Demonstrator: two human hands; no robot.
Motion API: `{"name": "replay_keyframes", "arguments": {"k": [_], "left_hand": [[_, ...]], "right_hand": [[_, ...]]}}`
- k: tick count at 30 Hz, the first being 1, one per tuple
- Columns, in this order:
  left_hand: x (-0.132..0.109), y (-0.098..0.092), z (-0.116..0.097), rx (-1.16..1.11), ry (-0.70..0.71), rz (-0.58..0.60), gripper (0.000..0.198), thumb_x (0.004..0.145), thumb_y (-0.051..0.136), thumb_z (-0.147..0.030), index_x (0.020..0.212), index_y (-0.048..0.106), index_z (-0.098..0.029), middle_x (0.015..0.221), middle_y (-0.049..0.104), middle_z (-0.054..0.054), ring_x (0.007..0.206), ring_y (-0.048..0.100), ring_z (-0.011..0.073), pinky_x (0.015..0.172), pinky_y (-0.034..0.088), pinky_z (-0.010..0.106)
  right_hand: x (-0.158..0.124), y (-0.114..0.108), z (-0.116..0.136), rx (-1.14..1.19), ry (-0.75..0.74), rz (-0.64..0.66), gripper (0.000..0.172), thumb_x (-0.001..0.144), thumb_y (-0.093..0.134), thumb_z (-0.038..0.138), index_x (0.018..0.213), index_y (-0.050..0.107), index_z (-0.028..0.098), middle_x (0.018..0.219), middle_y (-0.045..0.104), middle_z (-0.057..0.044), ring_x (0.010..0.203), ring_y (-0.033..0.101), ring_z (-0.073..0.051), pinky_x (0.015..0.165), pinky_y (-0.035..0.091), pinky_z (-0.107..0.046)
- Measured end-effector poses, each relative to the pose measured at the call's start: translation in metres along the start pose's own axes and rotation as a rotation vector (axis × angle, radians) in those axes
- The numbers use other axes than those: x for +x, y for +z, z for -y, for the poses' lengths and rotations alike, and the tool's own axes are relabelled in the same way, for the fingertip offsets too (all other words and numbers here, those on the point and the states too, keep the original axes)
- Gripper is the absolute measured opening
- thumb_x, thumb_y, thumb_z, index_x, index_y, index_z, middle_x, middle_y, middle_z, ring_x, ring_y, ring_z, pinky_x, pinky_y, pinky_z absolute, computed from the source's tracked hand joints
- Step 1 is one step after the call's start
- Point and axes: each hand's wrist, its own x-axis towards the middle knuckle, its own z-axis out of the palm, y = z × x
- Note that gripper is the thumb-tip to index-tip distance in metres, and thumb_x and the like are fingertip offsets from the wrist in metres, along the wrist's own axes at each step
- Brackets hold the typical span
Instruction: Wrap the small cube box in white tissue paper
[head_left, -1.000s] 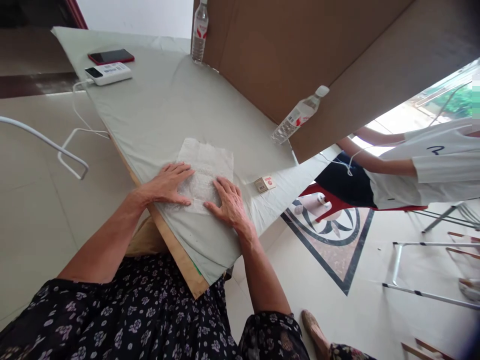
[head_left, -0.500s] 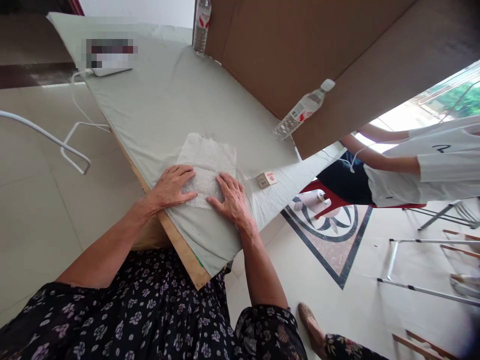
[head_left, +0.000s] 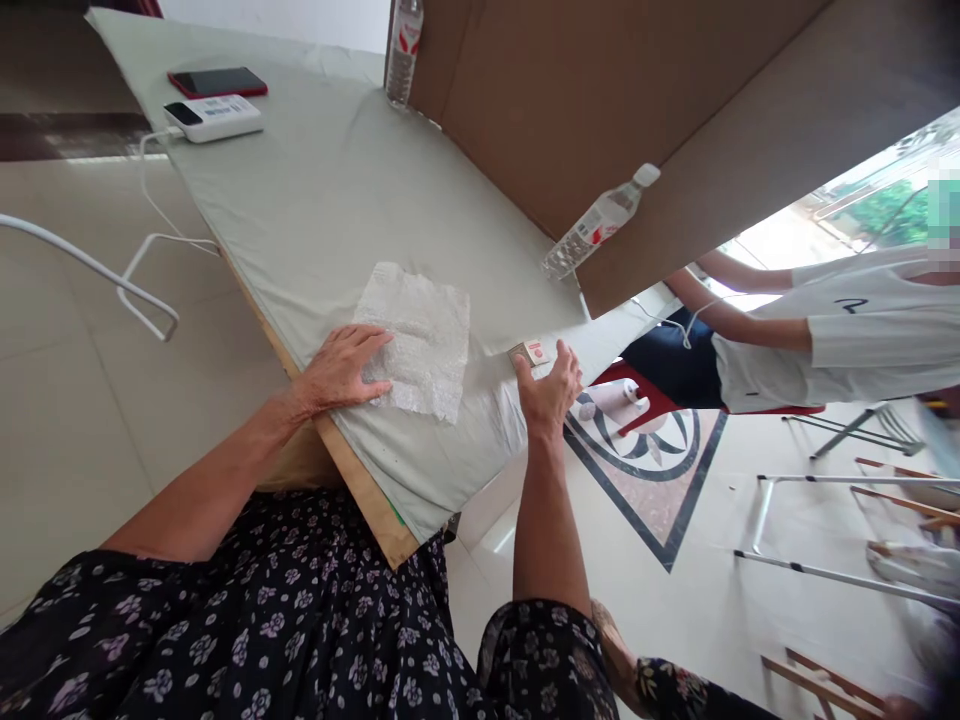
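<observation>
A sheet of bubble wrap (head_left: pixel 424 335) lies spread on the cloth-covered table (head_left: pixel 315 220). My left hand (head_left: pixel 345 368) rests on its left edge, fingers apart. My right hand (head_left: pixel 551 390) is off the sheet, to its right, with thumb and fingers parted around the near side of a small cardboard box (head_left: pixel 535 352). The box lies flat on the cloth with a red-and-white printed face. Whether my right fingertips touch it, I cannot tell.
A large cardboard panel (head_left: pixel 525 120) stands along the far side, with plastic bottles (head_left: pixel 600 225) against it. A phone (head_left: pixel 217 80) and a white device (head_left: pixel 214 118) with a cable lie far left. At right, a person in a white shirt (head_left: pixel 847 330) reaches behind the panel.
My right hand has left the bubble wrap and moved right to the small box. My left hand has stayed on the sheet's left edge.
</observation>
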Motion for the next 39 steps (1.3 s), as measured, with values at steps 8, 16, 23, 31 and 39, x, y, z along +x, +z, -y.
{"name": "replay_keyframes", "arguments": {"k": [8, 16, 23, 31, 39], "left_hand": [[0.001, -0.004, -0.004, -0.015, -0.021, 0.035, 0.079, 0.082, 0.067, -0.045, 0.153, 0.047, -0.017, 0.151, 0.057, 0.018, 0.142, 0.050, 0.0406, 0.121, 0.036, 0.057], [0.001, -0.004, -0.004, -0.020, -0.017, 0.028, 0.082, 0.082, 0.068, -0.044, 0.155, 0.042, -0.019, 0.151, 0.057, 0.016, 0.141, 0.051, 0.0382, 0.121, 0.035, 0.054], [0.001, -0.002, -0.004, -0.016, -0.022, 0.025, 0.081, 0.082, 0.068, -0.045, 0.155, 0.042, -0.019, 0.151, 0.057, 0.016, 0.141, 0.051, 0.0373, 0.121, 0.036, 0.052], [0.002, -0.003, -0.002, -0.033, -0.019, 0.028, 0.084, 0.080, 0.070, -0.044, 0.156, 0.041, -0.023, 0.150, 0.059, 0.014, 0.140, 0.052, 0.0382, 0.120, 0.037, 0.054], [0.000, -0.008, -0.001, -0.124, -0.003, -0.050, 0.070, 0.084, 0.063, -0.044, 0.148, 0.052, -0.018, 0.149, 0.059, 0.016, 0.140, 0.053, 0.0360, 0.122, 0.038, 0.055]], "right_hand": [[-0.001, 0.016, 0.033, 0.337, -0.091, 0.162, 0.051, 0.082, 0.067, 0.044, 0.127, 0.066, 0.021, 0.121, 0.075, -0.012, 0.105, 0.069, -0.026, 0.095, 0.055, -0.047], [-0.022, 0.045, 0.112, 0.430, -0.422, 0.564, 0.050, 0.090, 0.068, 0.033, 0.140, 0.063, 0.025, 0.141, 0.069, -0.009, 0.131, 0.063, -0.027, 0.114, 0.048, -0.046], [-0.026, 0.059, 0.104, 0.389, -0.430, 0.652, 0.059, 0.087, 0.069, 0.026, 0.145, 0.060, 0.022, 0.146, 0.067, -0.010, 0.135, 0.063, -0.027, 0.118, 0.045, -0.046], [-0.016, 0.053, 0.105, 0.377, -0.517, 0.702, 0.065, 0.084, 0.070, 0.021, 0.148, 0.056, 0.020, 0.150, 0.063, -0.011, 0.139, 0.059, -0.027, 0.120, 0.043, -0.045], [-0.067, -0.019, 0.091, 0.203, -0.636, 0.646, 0.045, 0.092, 0.070, 0.039, 0.135, 0.066, 0.025, 0.144, 0.066, -0.011, 0.134, 0.058, -0.031, 0.113, 0.044, -0.051]]}}
